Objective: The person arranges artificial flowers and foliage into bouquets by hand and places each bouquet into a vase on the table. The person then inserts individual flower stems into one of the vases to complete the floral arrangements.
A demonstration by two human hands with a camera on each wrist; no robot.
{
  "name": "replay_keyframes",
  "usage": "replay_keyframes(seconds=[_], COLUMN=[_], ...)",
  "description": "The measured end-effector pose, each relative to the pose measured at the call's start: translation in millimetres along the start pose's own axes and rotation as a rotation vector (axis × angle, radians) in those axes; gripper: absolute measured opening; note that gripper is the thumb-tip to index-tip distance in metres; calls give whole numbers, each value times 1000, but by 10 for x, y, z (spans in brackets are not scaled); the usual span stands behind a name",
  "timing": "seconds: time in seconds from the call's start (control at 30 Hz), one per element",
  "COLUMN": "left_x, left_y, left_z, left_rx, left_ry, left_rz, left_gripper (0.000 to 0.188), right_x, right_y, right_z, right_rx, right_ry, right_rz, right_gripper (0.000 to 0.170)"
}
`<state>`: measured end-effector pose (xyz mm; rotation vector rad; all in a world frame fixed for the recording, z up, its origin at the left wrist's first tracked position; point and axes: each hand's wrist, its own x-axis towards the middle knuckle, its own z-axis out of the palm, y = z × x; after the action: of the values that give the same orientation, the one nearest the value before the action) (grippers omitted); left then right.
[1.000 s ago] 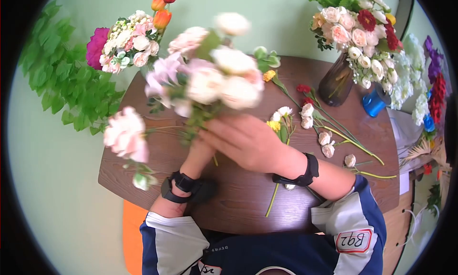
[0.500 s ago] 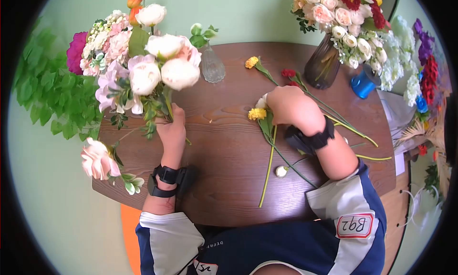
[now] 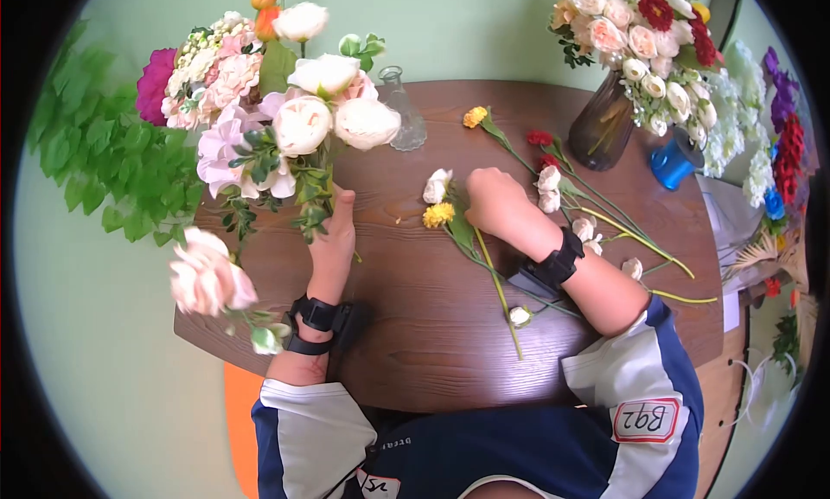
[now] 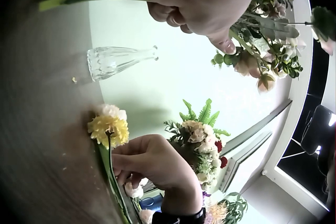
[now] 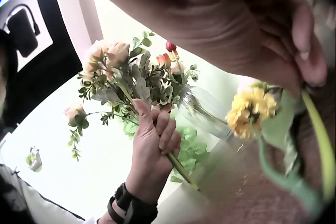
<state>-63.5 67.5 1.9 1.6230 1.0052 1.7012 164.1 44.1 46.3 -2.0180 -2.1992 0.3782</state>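
In the head view my left hand (image 3: pixel 331 252) grips the stems of a mixed bouquet (image 3: pixel 303 125) of cream and lilac blooms, held upright over the table's left side. A pale pink rose (image 3: pixel 206 274) hangs out to its left. My right hand (image 3: pixel 510 212) is low over the middle of the table, beside a white flower (image 3: pixel 437 186) and a yellow flower (image 3: pixel 438 214). The right wrist view shows its thumb and finger pinching a light green stem (image 5: pixel 320 134) near the yellow bloom (image 5: pixel 251 112). Stem ends (image 5: pixel 186 171) stick out below my left fist.
A clear glass vase (image 3: pixel 403 114) stands behind the bouquet, near another arrangement (image 3: pixel 220 71). At the back right are a dark vase (image 3: pixel 601 127) of flowers and a blue spool (image 3: pixel 676 160). Loose red flowers (image 3: pixel 540 137), white buds and stems lie right of my right hand.
My right hand has left the bouquet and moved right to the loose flowers, where it now pinches a stem. The bouquet went left, then slightly back right; the white flower has shifted left.
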Motion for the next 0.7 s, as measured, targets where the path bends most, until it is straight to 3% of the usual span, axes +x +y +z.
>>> replay_keyframes(seconds=[0.1,0.17,0.23,0.3,0.43,0.5,0.63,0.7], left_x=[0,-4,-6,-11,-8,-1,13,13], left_y=[2,-32,-63,-36,70,143,228,240], left_z=[-7,-24,-33,-27,29,41,71,83], left_rx=[-81,-102,16,-50,-175,-225,-331,-316], left_ry=[0,-17,-20,-23,-4,-21,-40,-48], left_rz=[-43,-48,4,-48,-132,-187,-281,-286], left_gripper=[19,18,17,16,15,15,15,16], right_x=[9,47,1,-39,-19,26,131,-2], right_y=[-47,-63,-43,-45,-75,-7,183,108], right_z=[-32,-128,-22,29,-80,-173,-280,-459], right_rx=[21,147,-5,-156,-77,231,629,813], right_ry=[-1,-305,-204,-103,-176,-208,342,491], right_rz=[33,187,122,58,48,122,-216,-274], right_gripper=[15,16,17,17,18,17,18,16])
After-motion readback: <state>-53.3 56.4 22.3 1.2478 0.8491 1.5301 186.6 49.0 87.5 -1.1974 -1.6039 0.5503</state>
